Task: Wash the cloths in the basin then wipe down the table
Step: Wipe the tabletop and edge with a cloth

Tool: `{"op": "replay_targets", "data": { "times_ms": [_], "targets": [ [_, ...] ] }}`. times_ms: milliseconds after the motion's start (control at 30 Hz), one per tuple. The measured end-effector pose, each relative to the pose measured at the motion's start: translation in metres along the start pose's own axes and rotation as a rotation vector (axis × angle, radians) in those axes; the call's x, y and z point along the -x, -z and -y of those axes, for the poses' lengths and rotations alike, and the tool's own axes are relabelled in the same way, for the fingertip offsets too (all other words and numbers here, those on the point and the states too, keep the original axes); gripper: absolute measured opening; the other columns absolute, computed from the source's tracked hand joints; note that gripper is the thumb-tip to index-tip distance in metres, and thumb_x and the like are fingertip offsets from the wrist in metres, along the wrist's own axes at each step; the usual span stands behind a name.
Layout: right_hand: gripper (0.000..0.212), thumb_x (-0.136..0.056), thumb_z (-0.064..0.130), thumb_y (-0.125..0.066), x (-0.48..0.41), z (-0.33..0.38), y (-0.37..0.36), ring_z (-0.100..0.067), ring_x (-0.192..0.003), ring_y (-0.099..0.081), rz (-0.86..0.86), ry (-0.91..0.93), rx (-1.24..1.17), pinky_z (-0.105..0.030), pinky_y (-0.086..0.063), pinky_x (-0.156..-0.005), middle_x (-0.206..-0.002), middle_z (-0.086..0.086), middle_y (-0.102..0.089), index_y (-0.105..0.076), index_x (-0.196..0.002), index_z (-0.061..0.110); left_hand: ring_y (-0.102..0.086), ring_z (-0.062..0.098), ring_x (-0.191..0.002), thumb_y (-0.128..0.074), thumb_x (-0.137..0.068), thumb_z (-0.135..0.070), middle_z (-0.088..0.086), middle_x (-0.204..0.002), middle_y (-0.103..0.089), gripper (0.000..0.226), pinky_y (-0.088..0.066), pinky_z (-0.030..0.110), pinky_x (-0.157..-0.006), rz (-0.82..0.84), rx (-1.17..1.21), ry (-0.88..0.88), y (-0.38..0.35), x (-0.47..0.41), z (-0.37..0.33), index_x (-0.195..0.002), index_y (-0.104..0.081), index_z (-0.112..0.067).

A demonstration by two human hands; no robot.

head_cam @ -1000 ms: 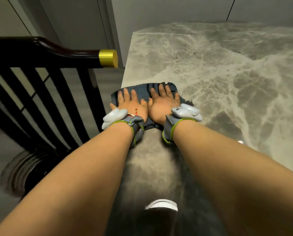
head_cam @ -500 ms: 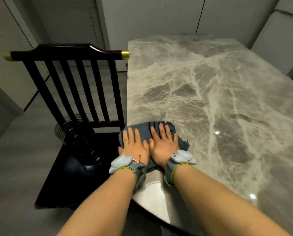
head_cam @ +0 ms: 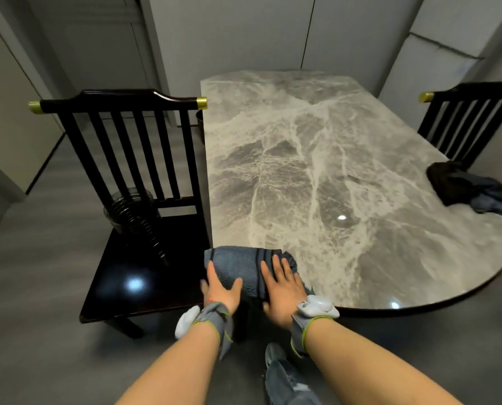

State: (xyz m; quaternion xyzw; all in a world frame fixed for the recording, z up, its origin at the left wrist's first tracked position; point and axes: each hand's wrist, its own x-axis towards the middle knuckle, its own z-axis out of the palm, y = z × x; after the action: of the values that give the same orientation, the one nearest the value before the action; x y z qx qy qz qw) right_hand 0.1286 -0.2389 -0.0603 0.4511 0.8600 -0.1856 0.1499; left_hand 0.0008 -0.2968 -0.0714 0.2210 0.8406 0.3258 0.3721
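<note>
Marble counter (head_cam: pixel 317 176), grey with pale veins, carries a blue-grey cloth (head_cam: pixel 244 267) at its near left corner. Both hands lie flat on it with fingers spread: the left hand (head_cam: pixel 220 290) at the edge beside the dark chair (head_cam: pixel 144 276), the right hand (head_cam: pixel 282 290) just beside it (each wrist wears a grey band). More dark cloths (head_cam: pixel 466 187) sit bunched at the far right edge.

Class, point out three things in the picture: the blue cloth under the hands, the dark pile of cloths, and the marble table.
blue cloth (head_cam: pixel 238 266): head view, bare top fold.
dark pile of cloths (head_cam: pixel 460 185): head view, black part.
marble table (head_cam: pixel 317 171): head view, bare middle.
</note>
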Motion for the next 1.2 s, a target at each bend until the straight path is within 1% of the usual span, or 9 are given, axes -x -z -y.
{"op": "replay_targets", "data": {
  "times_ms": [133, 233, 400, 500, 667, 800, 900, 1000, 1200],
  "targets": [
    [0.07, -0.088, 0.021, -0.053, 0.006, -0.005, 0.012, -0.029, -0.145, -0.012, -0.059, -0.028, 0.018, -0.04, -0.028, -0.112, -0.158, -0.007, -0.012, -0.02, -0.149, 0.022, -0.043, 0.032, -0.132, -0.065, -0.085, -0.012, 0.012, -0.144, -0.043, 0.083, -0.036, 0.036, -0.108, 0.048, 0.147, -0.005, 0.003, 0.003, -0.009, -0.151, -0.014, -0.017],
    [0.033, -0.083, 0.017, -0.053, 0.012, -0.001, 0.024, -0.029, -0.125, -0.041, -0.172, -0.074, -0.069, -0.033, -0.041, -0.091, -0.131, -0.005, -0.049, -0.057, -0.115, 0.022, -0.05, 0.028, -0.119, -0.062, -0.086, -0.008, 0.013, -0.128, -0.05, 0.061, -0.04, 0.028, -0.094, 0.069, -0.041, -0.022, 0.012, 0.004, -0.021, -0.138, -0.031, -0.017],
    [0.004, -0.082, 0.016, -0.06, 0.006, -0.015, 0.061, -0.028, -0.092, -0.061, -0.072, -0.227, -0.5, -0.026, -0.042, -0.068, -0.095, -0.014, -0.065, -0.064, -0.08, 0.015, -0.046, 0.035, -0.123, -0.064, -0.086, -0.026, 0.016, -0.132, -0.047, 0.048, -0.039, 0.032, -0.102, 0.024, -0.556, -0.146, 0.02, 0.007, -0.034, -0.131, -0.049, -0.018],
    [0.024, -0.079, 0.016, -0.068, 0.004, -0.038, 0.085, -0.017, -0.067, -0.05, 0.078, -0.254, -0.655, -0.023, -0.036, -0.055, -0.071, -0.005, -0.055, -0.054, -0.06, 0.015, -0.042, 0.034, -0.119, -0.065, -0.084, -0.037, 0.014, -0.125, -0.043, 0.035, -0.037, 0.032, -0.102, 0.003, -0.63, -0.236, 0.025, 0.004, -0.05, -0.112, -0.063, -0.017],
    [0.02, -0.082, 0.025, -0.067, 0.001, -0.07, 0.112, -0.023, -0.073, -0.057, 0.114, -0.337, -0.789, -0.026, -0.043, -0.061, -0.083, -0.009, -0.061, -0.06, -0.086, 0.007, -0.058, 0.018, -0.086, -0.074, -0.077, -0.031, 0.008, -0.091, -0.061, 0.022, -0.042, 0.024, -0.072, 0.133, -0.385, -0.217, 0.03, -0.007, -0.087, -0.072, -0.057, -0.018],
    [0.061, -0.086, 0.044, -0.056, -0.011, -0.079, 0.1, -0.031, -0.124, -0.047, -0.189, -0.324, -0.201, -0.038, -0.038, -0.098, -0.134, -0.013, -0.05, -0.036, -0.136, 0.014, -0.05, 0.034, -0.121, -0.062, -0.085, -0.03, 0.017, -0.129, -0.052, 0.05, -0.042, 0.035, -0.096, -0.054, -0.512, -0.225, 0.02, -0.023, -0.107, -0.127, -0.044, -0.01],
    [0.065, -0.093, 0.047, -0.04, -0.013, -0.062, 0.062, -0.026, -0.146, -0.014, -0.112, -0.139, -0.105, -0.048, -0.013, -0.115, -0.159, -0.006, -0.013, -0.015, -0.15, 0.028, -0.029, 0.03, -0.139, -0.051, -0.092, -0.034, 0.013, -0.15, -0.03, 0.06, -0.033, 0.04, -0.11, 0.026, -0.751, -0.41, -0.002, -0.022, -0.099, -0.146, -0.027, -0.019],
    [0.065, -0.091, 0.054, -0.013, -0.019, -0.047, 0.028, -0.025, -0.147, 0.014, 0.008, -0.075, -0.055, -0.051, 0.002, -0.116, -0.159, -0.001, 0.014, 0.0, -0.151, 0.032, -0.001, 0.023, -0.149, -0.035, -0.099, -0.039, 0.005, -0.16, 0.001, 0.059, -0.013, 0.045, -0.118, 0.236, -0.936, -0.449, -0.033, -0.021, -0.085, -0.151, -0.013, -0.023],
    [0.058, -0.1, 0.041, -0.023, -0.05, -0.071, 0.034, -0.023, -0.144, 0.024, -0.017, -0.069, -0.087, -0.049, 0.011, -0.115, -0.157, 0.001, 0.021, 0.007, -0.15, 0.034, 0.013, 0.024, -0.148, -0.021, -0.101, -0.041, 0.005, -0.159, 0.017, 0.061, 0.0, 0.045, -0.119, 0.231, -0.979, -0.412, -0.056, -0.044, -0.094, -0.152, 0.005, -0.021]
  ]
}}
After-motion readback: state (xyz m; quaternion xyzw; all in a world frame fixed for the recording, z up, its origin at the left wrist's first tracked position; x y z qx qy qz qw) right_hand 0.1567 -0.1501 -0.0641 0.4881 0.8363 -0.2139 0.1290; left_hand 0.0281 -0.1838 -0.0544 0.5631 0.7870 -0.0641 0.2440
